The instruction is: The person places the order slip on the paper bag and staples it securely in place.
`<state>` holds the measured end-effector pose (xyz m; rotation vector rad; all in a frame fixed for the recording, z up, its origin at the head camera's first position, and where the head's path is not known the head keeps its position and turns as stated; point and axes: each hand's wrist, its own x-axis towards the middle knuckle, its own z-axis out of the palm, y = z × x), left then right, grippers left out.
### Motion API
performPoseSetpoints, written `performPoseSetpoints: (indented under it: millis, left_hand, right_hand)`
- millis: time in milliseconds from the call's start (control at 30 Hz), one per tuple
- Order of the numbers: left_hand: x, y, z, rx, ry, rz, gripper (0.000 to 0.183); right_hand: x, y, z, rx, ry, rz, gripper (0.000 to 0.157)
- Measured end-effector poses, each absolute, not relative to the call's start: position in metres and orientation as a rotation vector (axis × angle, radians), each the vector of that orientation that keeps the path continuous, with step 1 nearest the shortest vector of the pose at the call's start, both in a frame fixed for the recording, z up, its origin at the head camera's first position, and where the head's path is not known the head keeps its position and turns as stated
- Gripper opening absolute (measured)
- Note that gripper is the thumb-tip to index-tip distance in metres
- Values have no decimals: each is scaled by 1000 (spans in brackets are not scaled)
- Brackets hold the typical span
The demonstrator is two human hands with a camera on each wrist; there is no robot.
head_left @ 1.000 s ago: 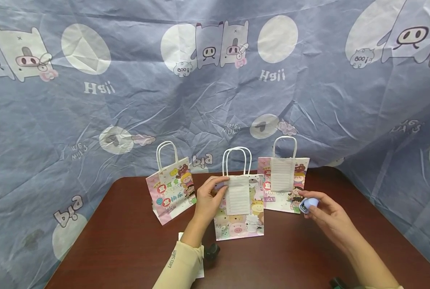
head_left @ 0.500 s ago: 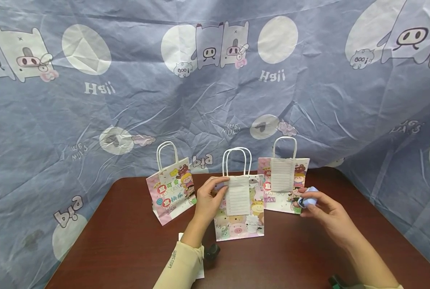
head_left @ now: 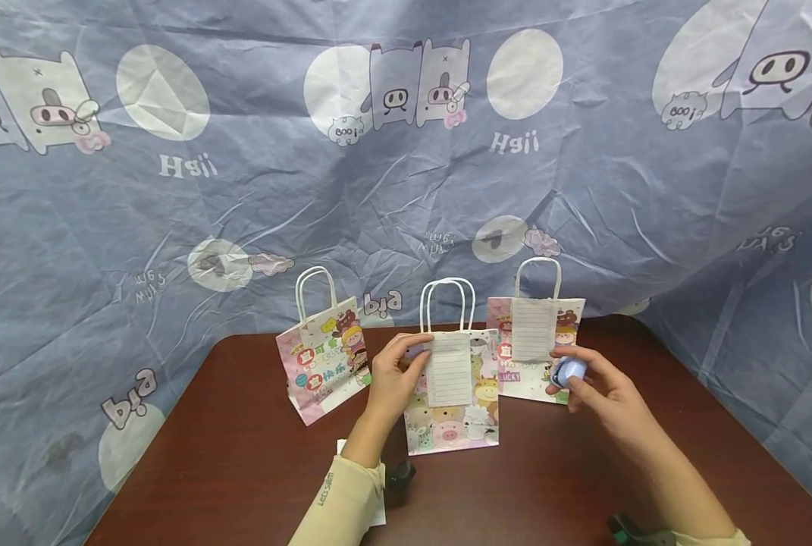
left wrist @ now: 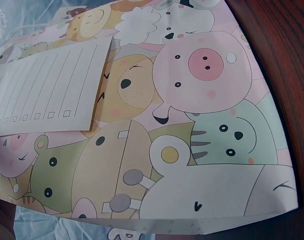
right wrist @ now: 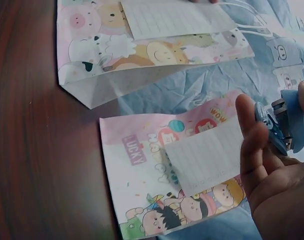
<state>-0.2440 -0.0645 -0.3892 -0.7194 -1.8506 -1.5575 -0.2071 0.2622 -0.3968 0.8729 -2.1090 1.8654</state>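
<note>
My left hand (head_left: pixel 393 379) pinches the top left corner of a lined white paper slip (head_left: pixel 449 379) together with the top edge of a paper gift bag (head_left: pixel 449 436) printed with cartoon animals. The bag stands upright, its white handles up. In the left wrist view, the slip (left wrist: pixel 47 95) lies over the bag's front, one end free. Between the thumb and fingers of my right hand (head_left: pixel 610 394) is a small light-blue stapler (head_left: pixel 571 371), its jaws apart in the right wrist view. That hand is in front of the right-hand gift bag (head_left: pixel 525 388), which bears a similar slip (head_left: pixel 533 334).
A third gift bag (head_left: pixel 324 364), pink and white, stands tilted at the left of the dark red-brown table (head_left: pixel 242 470). White paper (head_left: pixel 380 513) lies partly under my left sleeve. A blue printed cloth (head_left: pixel 242 197) hangs behind the table.
My right hand has moved a little to the left with the stapler, which has turned in the fingers. The left hand, the slips and the bags have stayed in place.
</note>
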Motion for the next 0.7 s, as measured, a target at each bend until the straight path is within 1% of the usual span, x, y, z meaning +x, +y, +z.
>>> performPoseSetpoints:
  millis: [167,367,700]
  left_hand:
    - [-244,-64,-391,-684,-1877,-1560,23]
    - [-245,-63,-394,-662,-1887,-1566,23]
    - [-245,-64,-390,-692,-1859,-1574,23]
  right_hand:
    - [-209,256,-392,877,-2042,1955,54]
    - [-211,249,-387,891,-2010,1975,62]
    - [-212,235,-379,873,-2079,1840,69]
